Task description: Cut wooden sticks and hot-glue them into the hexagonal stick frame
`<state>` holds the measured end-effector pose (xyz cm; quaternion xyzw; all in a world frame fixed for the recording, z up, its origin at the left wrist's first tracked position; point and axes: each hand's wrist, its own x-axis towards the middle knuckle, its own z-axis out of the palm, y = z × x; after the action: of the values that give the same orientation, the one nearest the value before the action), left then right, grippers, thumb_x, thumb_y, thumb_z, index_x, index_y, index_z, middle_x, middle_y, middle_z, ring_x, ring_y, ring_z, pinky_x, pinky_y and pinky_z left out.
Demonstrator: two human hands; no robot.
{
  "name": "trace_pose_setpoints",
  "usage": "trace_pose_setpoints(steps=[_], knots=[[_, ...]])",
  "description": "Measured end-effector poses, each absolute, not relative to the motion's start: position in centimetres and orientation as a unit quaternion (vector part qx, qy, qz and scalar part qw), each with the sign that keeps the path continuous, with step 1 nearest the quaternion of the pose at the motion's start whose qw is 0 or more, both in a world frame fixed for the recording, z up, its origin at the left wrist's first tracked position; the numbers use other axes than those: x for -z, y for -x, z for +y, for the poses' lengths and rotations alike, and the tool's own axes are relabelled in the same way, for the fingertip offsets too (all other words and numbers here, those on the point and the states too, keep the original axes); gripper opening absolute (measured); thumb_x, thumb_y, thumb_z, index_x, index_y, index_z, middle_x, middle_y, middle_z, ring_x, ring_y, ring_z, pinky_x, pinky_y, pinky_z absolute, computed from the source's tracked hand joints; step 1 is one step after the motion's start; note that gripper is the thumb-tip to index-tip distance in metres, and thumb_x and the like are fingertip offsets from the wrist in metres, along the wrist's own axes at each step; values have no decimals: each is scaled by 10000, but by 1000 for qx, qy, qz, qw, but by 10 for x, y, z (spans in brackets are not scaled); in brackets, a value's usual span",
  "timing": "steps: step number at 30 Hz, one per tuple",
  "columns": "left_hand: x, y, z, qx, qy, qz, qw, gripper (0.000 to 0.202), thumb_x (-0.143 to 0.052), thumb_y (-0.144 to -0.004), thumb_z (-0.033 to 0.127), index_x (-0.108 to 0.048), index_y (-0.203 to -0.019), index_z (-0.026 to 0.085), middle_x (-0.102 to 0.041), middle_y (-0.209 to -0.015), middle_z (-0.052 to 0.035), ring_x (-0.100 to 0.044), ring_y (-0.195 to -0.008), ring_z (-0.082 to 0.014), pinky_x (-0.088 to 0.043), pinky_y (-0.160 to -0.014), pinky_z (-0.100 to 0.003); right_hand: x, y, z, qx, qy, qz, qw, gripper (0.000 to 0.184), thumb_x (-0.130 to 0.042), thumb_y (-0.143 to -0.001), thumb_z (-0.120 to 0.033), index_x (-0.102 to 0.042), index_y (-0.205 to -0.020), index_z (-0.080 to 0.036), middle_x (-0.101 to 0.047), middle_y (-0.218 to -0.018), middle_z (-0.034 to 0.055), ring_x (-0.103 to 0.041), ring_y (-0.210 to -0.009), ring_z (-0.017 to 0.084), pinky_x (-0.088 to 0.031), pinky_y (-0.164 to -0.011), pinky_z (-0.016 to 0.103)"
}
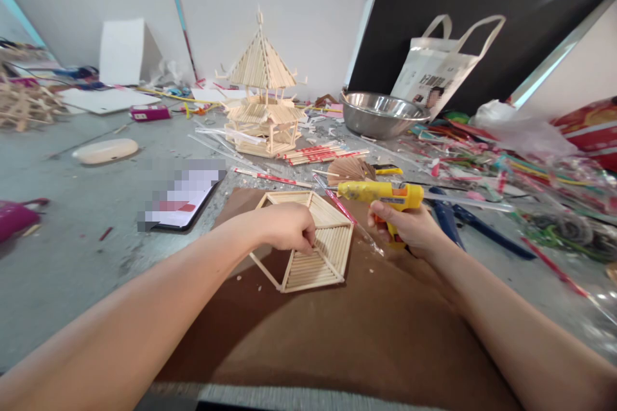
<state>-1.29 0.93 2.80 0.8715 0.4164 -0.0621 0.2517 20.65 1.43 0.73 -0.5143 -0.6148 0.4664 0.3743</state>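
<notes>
A hexagonal panel of wooden sticks (313, 271) lies on a brown sheet (366, 334); some of its triangular sections are filled with sticks, and the left part shows bare frame. My left hand (292, 226) is over its middle, fingers pinched near the centre; whatever is between them is hidden. In my right hand (405, 225) is a yellow glue gun (380, 194), its nozzle pointing left above the panel's right upper edge. A clear glue stick (472, 201) sticks out of its back.
Behind stands a pagoda model (263, 77) of sticks, beside red-wrapped stick bundles (321, 154). A phone (187, 199) lies left. To the right are blue-handled pliers (491, 231), a metal bowl (380, 117), a tote bag (434, 67) and scattered scraps.
</notes>
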Motion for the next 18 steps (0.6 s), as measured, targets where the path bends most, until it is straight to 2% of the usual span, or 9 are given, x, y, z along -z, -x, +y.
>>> trace_pose_setpoints(steps=[12, 18], knots=[[-27, 15, 8, 57, -890, 403, 207, 213, -522, -649, 305, -678, -729, 184, -650, -675, -21, -489, -535, -102, -291, -485, -209, -6, -207, 15, -466, 506, -624, 369, 337, -593, -612, -512, -502, -549, -194, -517, -500, -9, -406, -344, 64, -310, -310, 209], [-29, 13, 8, 42, -882, 401, 244, 188, -535, -653, 275, -675, -734, 180, -651, -683, -15, -504, -568, -98, -313, -517, -196, -7, -207, 14, -466, 510, -619, 373, 339, -593, -610, -508, -503, -557, -184, -520, -505, -11, -405, -347, 65, -314, -313, 211]])
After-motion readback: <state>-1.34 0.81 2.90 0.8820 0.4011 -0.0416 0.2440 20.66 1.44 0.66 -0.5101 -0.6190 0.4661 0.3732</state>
